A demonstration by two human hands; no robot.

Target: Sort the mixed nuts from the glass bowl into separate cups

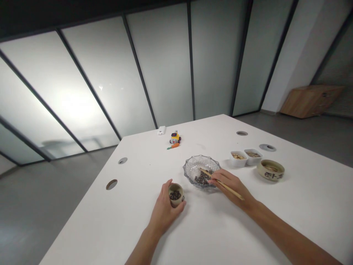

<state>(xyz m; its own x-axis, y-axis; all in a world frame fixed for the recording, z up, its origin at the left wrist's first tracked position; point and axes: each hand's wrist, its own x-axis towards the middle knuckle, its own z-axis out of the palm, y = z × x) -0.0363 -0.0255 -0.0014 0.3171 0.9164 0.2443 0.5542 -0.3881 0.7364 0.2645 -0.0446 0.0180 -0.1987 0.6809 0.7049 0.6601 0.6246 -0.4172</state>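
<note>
My left hand is wrapped round a small ceramic cup on the white table. Several dark beans lie inside the cup. My right hand holds a pair of wooden chopsticks, their tips over the inside of a clear glass bowl. Dark beans are heaped in the near right part of that bowl. Whether the tips pinch a bean is too small to tell. The bowl stands just right of and beyond the cup.
Right of the bowl are two small white dishes with pale pieces in them and a larger ceramic bowl with dark lettering. Farther back lie a toy carrot, a yellow toy vehicle and a white box-like object. Round holes pierce the tabletop.
</note>
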